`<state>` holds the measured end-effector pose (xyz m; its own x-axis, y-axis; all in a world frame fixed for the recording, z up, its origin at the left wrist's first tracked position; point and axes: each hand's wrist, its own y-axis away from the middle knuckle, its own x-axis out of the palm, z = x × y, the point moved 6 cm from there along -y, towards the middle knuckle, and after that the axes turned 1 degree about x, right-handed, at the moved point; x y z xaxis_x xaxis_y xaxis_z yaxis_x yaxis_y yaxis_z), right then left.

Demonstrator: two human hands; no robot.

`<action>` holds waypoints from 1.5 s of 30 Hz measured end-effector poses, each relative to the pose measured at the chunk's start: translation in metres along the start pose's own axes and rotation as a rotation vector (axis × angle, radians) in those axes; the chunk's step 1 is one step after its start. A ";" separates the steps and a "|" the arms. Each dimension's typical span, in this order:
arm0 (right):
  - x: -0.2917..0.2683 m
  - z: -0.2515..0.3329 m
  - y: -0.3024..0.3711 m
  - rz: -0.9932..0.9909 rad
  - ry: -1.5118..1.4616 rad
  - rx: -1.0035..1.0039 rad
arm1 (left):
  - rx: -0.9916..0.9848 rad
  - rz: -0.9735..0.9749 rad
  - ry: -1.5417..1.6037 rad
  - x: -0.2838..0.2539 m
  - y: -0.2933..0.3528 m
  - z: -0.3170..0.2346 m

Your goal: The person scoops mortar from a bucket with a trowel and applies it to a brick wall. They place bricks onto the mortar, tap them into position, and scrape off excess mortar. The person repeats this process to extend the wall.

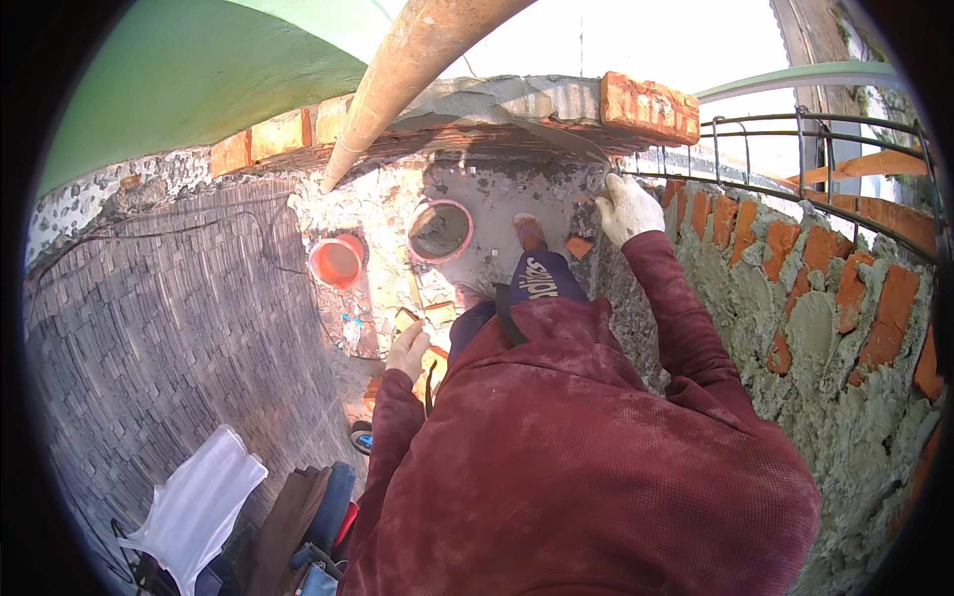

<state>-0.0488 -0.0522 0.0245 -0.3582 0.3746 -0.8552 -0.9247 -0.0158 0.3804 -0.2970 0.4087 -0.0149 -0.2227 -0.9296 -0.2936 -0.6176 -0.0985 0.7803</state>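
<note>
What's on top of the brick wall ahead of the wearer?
Grey mortar spreads along the middle of the wall, an orange brick sits at its right end, and more bricks show at left. The slanting pole hides one stretch; what lies beneath the mortar cannot be seen.

The person wears a long-sleeved, maroon textured-fabric top (596,467) smudged with pale dust. Dark navy trousers (556,290) carry pale lettering along one leg; an off-white cloth glove (633,207) covers the right hand (630,221).

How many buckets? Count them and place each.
2: a smaller red bucket near the grey patterned wall, and a wider pink-rimmed bucket to its right. Others may be hidden.
</note>
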 end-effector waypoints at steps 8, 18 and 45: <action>0.028 0.037 -0.077 -0.015 -0.066 -0.091 | -0.104 0.008 -0.037 0.000 0.004 0.014; -0.011 -0.098 -0.037 -0.119 -0.084 0.102 | -0.079 0.067 -0.145 -0.005 -0.006 -0.013; -0.009 0.228 -0.168 0.033 0.173 -0.429 | -0.224 -0.085 0.077 -0.014 0.026 0.020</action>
<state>0.1391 0.1581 0.0489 -0.3709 0.2083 -0.9050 -0.8693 -0.4207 0.2594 -0.3252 0.4265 -0.0015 -0.1142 -0.9381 -0.3271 -0.4472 -0.2454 0.8601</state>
